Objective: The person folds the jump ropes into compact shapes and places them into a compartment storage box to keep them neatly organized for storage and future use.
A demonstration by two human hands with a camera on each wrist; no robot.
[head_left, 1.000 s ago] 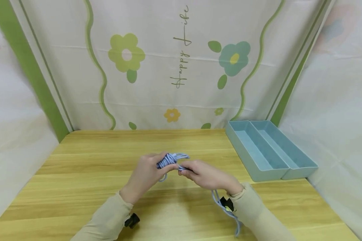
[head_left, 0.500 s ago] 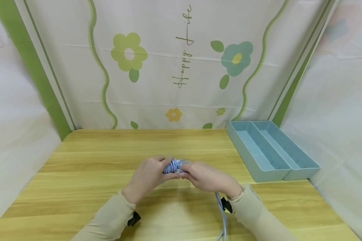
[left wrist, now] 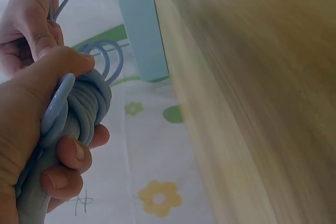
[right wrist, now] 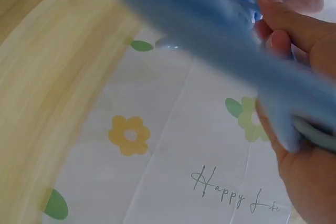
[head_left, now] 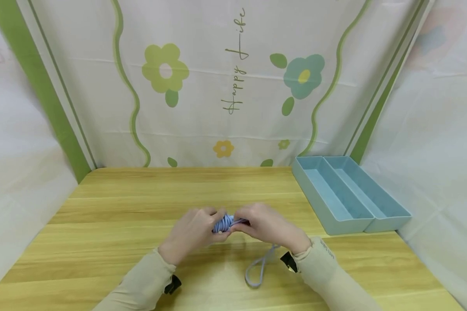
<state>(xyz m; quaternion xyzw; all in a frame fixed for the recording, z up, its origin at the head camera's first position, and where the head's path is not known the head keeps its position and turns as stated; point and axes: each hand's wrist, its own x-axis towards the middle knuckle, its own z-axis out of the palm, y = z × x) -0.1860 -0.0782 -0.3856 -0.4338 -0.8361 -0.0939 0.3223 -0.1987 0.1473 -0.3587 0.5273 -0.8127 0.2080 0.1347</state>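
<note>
A light blue cord is wound into a tight bundle above the table. My left hand grips the bundle, its thumb along one side and fingers curled round the other in the left wrist view. Small loops stick out past the thumb. Close beside it, my right hand pinches the cord at the bundle's right end. From under the right hand a loose loop hangs toward the table. In the right wrist view a blurred length of cord crosses close to the camera, covering part of the bundle.
Two light blue rectangular trays stand side by side at the back right of the wooden table. A white cloth printed with flowers hangs behind the table, and more cloth hangs at both sides.
Both hands have come slightly lower and closer together round the bundle. The small loops at its right end are now covered by the right hand; the hanging cord has swung leftward into a loop.
</note>
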